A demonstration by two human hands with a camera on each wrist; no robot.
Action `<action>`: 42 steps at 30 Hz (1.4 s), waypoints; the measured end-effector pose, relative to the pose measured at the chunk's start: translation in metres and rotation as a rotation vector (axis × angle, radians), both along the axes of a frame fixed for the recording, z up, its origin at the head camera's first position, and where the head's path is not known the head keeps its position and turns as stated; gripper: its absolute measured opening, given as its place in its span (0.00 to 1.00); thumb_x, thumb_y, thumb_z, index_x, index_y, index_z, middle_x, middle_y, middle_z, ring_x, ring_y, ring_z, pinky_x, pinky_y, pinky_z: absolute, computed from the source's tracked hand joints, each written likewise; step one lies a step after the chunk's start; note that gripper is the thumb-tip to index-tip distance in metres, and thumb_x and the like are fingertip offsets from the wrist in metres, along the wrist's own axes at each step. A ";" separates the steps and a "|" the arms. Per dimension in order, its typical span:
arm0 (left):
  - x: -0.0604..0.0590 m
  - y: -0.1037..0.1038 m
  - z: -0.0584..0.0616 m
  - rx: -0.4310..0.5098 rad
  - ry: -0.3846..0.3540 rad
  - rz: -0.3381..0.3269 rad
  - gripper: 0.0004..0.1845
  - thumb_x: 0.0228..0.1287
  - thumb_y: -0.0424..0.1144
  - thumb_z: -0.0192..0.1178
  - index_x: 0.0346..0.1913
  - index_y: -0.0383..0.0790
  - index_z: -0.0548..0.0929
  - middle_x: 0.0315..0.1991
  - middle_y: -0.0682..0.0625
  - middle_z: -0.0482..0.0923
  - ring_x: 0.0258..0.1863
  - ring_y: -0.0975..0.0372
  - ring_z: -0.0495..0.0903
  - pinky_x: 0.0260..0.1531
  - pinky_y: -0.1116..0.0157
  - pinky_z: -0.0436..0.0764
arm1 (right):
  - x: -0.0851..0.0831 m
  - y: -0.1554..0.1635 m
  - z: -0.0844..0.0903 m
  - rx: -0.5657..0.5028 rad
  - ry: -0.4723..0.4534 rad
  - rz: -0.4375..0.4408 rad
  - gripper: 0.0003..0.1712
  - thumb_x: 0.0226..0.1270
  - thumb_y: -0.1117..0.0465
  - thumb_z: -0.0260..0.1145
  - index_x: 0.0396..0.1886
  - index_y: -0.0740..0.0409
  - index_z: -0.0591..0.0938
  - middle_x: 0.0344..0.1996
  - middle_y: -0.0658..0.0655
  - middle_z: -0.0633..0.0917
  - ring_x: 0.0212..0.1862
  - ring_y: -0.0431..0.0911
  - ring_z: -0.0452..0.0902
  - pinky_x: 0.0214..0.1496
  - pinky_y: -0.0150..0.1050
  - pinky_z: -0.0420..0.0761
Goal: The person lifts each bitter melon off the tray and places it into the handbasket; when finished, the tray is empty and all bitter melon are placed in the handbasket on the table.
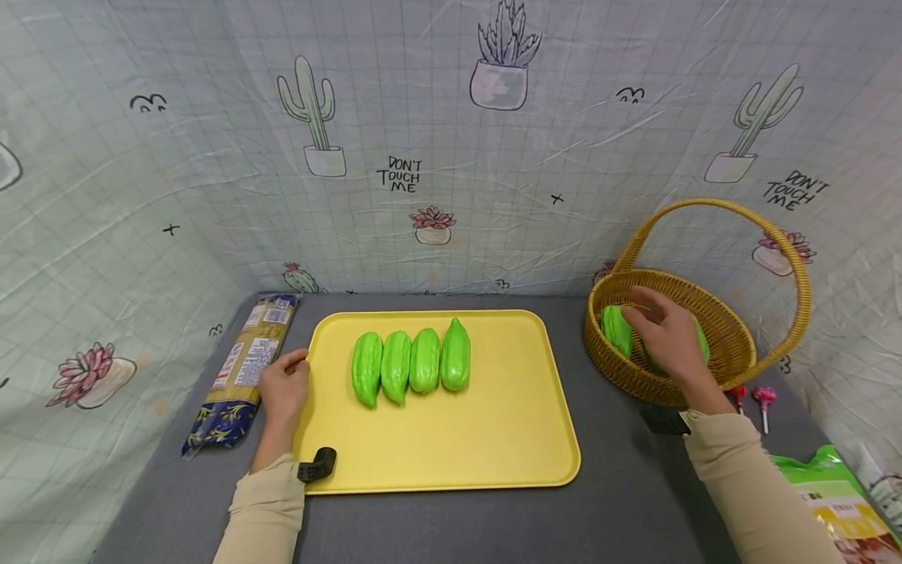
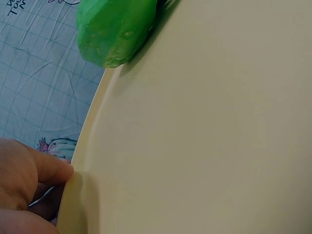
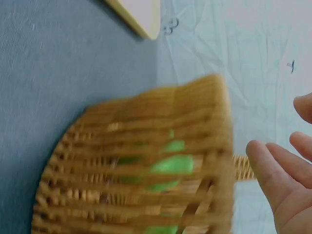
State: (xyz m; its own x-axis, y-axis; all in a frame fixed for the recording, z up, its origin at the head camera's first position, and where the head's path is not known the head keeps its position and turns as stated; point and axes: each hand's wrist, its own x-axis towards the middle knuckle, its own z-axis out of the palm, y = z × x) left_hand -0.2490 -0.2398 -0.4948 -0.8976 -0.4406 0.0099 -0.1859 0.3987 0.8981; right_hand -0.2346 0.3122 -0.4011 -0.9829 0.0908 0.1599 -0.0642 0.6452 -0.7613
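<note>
My left hand [image 1: 285, 384] holds the left rim of a yellow tray [image 1: 437, 454]; in the left wrist view its fingertips [image 2: 66, 171] are right at the edge. Several glossy, ridged green gourds [image 1: 425, 360], like bitter melons, lie side by side in a row on the tray's upper left part. Over the wicker basket [image 1: 736, 337] at the right is my right hand [image 1: 665, 329], fingers loosely bent and holding nothing. Inside the basket more green gourds [image 1: 617, 330] show, partly covered by that hand and, in the right wrist view, by the weave.
A long clear packet [image 1: 243, 368] with a blue end lies left of the tray. The basket's tall handle [image 1: 799, 266] arches up at the right. Two lollipops [image 1: 764, 395] and a green bag [image 1: 838, 501] lie near the right edge. A printed cloth [image 1: 437, 117] hangs behind.
</note>
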 end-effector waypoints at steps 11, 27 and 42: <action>0.001 0.001 0.003 0.011 -0.007 -0.005 0.19 0.79 0.33 0.48 0.66 0.31 0.79 0.61 0.32 0.78 0.58 0.45 0.78 0.32 0.86 0.65 | -0.001 -0.033 0.004 0.016 0.050 0.117 0.35 0.79 0.49 0.59 0.78 0.61 0.65 0.73 0.69 0.71 0.67 0.65 0.75 0.53 0.33 0.84; 0.001 0.002 0.003 0.018 -0.007 -0.005 0.19 0.79 0.32 0.48 0.65 0.31 0.79 0.61 0.32 0.79 0.58 0.45 0.78 0.34 0.84 0.67 | -0.007 -0.071 -0.011 -0.030 -0.109 0.276 0.42 0.77 0.48 0.62 0.82 0.57 0.57 0.78 0.69 0.62 0.71 0.65 0.71 0.64 0.62 0.78; 0.004 0.002 0.006 0.009 -0.022 -0.004 0.19 0.79 0.32 0.48 0.66 0.31 0.79 0.61 0.31 0.79 0.58 0.45 0.79 0.38 0.79 0.70 | -0.009 -0.099 -0.020 -0.065 -0.154 0.365 0.45 0.76 0.44 0.63 0.83 0.53 0.56 0.78 0.69 0.62 0.69 0.65 0.73 0.62 0.60 0.80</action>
